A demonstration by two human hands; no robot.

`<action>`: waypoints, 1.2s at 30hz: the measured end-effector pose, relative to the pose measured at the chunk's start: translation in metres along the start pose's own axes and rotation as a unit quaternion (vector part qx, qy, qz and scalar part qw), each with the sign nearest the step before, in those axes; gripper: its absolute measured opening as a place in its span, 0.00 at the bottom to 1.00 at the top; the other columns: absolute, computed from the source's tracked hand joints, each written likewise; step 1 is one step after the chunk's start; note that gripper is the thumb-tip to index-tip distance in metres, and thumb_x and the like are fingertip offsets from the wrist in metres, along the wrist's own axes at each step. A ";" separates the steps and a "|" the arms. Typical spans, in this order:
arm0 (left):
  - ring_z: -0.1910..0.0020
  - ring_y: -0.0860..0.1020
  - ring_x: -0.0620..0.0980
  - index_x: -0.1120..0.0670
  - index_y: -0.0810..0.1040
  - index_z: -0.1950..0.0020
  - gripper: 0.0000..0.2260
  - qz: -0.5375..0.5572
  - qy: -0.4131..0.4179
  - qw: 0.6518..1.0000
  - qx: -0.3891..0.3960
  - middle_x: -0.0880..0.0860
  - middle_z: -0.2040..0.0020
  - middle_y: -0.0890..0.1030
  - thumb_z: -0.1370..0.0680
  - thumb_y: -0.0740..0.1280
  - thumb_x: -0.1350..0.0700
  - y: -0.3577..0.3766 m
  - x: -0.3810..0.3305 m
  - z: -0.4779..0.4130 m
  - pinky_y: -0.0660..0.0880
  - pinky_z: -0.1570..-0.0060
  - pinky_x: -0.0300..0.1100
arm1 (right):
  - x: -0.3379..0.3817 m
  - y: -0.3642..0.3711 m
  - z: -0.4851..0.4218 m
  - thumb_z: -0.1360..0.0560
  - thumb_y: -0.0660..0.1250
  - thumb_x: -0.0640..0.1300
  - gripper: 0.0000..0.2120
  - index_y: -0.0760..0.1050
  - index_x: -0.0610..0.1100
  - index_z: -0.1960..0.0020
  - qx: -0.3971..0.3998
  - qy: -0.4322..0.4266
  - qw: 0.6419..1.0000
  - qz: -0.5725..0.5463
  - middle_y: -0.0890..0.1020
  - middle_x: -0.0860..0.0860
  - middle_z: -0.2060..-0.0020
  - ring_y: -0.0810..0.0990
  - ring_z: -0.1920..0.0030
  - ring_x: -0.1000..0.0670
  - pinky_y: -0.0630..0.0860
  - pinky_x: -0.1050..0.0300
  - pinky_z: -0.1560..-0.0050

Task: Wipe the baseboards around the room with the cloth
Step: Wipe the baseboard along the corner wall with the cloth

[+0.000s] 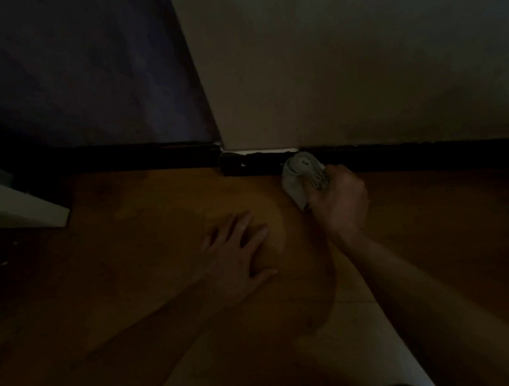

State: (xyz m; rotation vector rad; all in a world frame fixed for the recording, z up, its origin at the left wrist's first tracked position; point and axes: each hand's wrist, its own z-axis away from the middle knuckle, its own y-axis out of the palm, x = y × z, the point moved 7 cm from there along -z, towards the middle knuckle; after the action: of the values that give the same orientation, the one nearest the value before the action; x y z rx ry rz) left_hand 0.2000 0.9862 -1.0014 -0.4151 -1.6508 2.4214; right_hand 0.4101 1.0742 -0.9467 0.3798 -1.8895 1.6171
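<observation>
A dark baseboard (253, 165) runs along the foot of a pale wall in dim light. My right hand (341, 198) grips a bunched grey-white cloth (299, 174) and presses its top against the baseboard, just right of the wall's outer corner. The baseboard carries on to the right (414, 154) and, beyond the corner, to the left (119, 160) under a darker wall. My left hand (237, 256) lies flat on the floor with fingers spread, a little left of and nearer than the cloth, holding nothing.
The floor (156, 221) is brown and smooth, with a paler patch at the bottom middle. A white slab-like object (15, 206) lies on the floor at the far left. The pale wall (358, 58) fills the upper right.
</observation>
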 end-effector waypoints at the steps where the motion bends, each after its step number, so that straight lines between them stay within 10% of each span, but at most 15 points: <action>1: 0.20 0.42 0.52 0.36 0.45 0.20 0.37 -0.001 0.003 1.000 0.004 0.46 0.18 0.40 0.26 0.50 0.25 -0.001 -0.004 -0.003 0.49 0.24 0.58 | -0.009 -0.006 0.000 0.26 0.69 0.53 0.13 0.79 0.43 0.56 -0.009 0.015 1.000 -0.003 0.80 0.44 0.57 0.80 0.57 0.41 0.76 0.52 0.63; 36: 0.21 0.36 0.46 0.34 0.43 0.21 0.36 -0.003 0.070 0.998 -0.001 0.42 0.20 0.34 0.25 0.51 0.26 0.001 -0.033 -0.026 0.52 0.24 0.55 | -0.060 -0.044 -0.001 0.25 0.70 0.48 0.10 0.77 0.41 0.58 -0.095 0.067 0.992 -0.044 0.72 0.52 0.62 0.73 0.61 0.50 0.62 0.60 0.63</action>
State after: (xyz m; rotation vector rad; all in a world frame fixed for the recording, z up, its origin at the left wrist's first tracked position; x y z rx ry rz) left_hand 0.2398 0.9988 -1.0075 -0.5659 -1.5939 2.3275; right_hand 0.4822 1.0561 -0.9484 0.2626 -1.8777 1.3584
